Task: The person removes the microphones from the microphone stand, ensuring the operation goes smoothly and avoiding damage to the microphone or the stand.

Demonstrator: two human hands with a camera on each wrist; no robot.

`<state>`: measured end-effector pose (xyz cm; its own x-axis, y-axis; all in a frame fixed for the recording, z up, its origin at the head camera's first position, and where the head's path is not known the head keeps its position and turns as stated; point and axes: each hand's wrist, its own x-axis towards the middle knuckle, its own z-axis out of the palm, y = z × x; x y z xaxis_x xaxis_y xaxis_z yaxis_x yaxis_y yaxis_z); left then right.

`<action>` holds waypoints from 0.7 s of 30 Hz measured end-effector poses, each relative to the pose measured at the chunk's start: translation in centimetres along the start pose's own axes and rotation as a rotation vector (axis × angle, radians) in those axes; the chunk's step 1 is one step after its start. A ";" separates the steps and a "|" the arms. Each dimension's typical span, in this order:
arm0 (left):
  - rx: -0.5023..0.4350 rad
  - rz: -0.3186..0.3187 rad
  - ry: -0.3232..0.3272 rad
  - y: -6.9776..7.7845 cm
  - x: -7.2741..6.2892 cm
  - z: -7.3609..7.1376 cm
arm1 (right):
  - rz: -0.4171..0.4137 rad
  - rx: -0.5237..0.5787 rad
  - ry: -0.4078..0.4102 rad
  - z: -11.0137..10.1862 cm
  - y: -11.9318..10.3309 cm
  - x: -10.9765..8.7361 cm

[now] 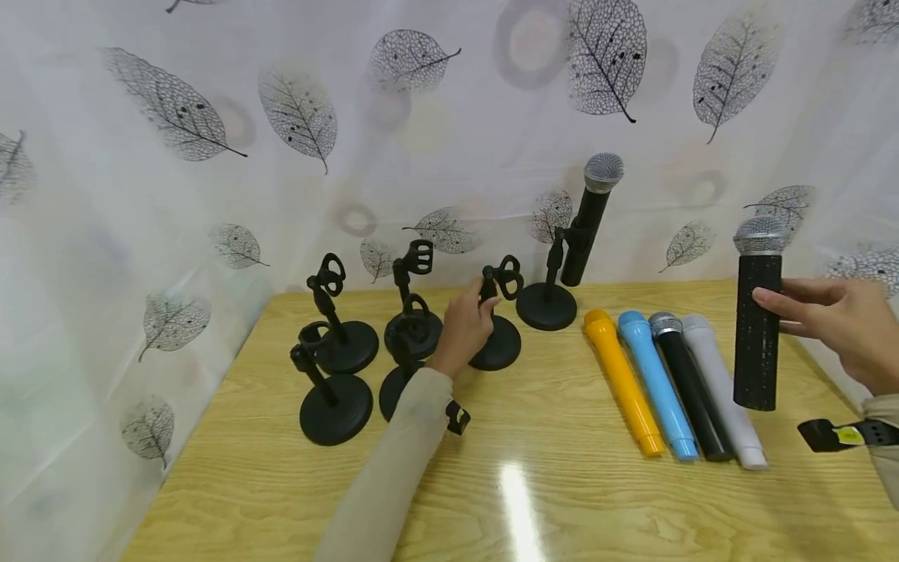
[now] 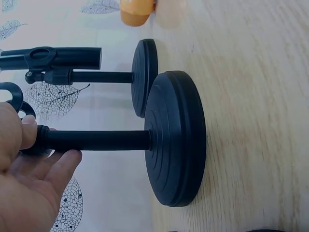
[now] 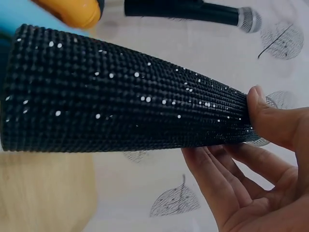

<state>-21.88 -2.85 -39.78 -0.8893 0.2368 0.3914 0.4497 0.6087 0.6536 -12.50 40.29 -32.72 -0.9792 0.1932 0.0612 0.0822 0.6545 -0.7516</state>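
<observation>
My left hand [image 1: 461,328] grips a small black microphone stand [image 1: 496,345] high on its post, just under the clip. In the left wrist view, its round base [image 2: 176,140] is on the wooden table, and the thumb and fingers [image 2: 65,171] are around the joint. My right hand [image 1: 846,320] holds a black microphone [image 1: 757,336] upright above the table's right side, thumb on one side and fingers on the other. Up close, its body [image 3: 120,96] is covered in shiny studs. Its silver mesh head [image 1: 762,234] points up.
Behind, another stand [image 1: 546,306] bears a tilted black microphone [image 1: 586,226]. Several stands with unfilled clips, including one [image 1: 335,410], are grouped left. Between my hands lie an orange microphone [image 1: 621,382], a blue one [image 1: 656,382], a black one [image 1: 691,390] and a white one [image 1: 723,390]. A leaf-print curtain [image 1: 456,156] hangs behind.
</observation>
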 end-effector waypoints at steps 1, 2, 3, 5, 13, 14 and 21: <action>-0.003 -0.002 -0.001 0.0 0.1 0.0 | 0.012 -0.005 -0.016 -0.1 0.5 0.2; -0.004 -0.003 0.000 -0.1 0.2 0.0 | 0.020 -0.005 -0.030 -0.1 1.1 0.3; -0.003 -0.007 -0.001 -0.2 0.2 0.0 | 0.029 -0.008 -0.042 -0.1 1.6 0.5; -0.005 -0.012 -0.001 -0.3 0.4 0.1 | 0.055 -0.011 -0.067 -0.2 2.5 0.7; -0.021 -0.044 0.005 -0.5 1.0 0.2 | 0.096 -0.069 -0.166 0.4 5.6 0.9; -0.026 -0.046 0.006 -0.5 1.1 0.2 | 0.105 -0.075 -0.176 0.4 6.0 1.0; -0.003 -0.065 0.030 -0.7 1.5 0.2 | 0.169 -0.114 -0.256 0.7 8.0 1.3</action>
<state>-23.56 -2.72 -39.78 -0.9138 0.1740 0.3669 0.3912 0.6195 0.6806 -13.23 45.21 -39.13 -0.9637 0.1255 -0.2356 0.2533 0.7091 -0.6581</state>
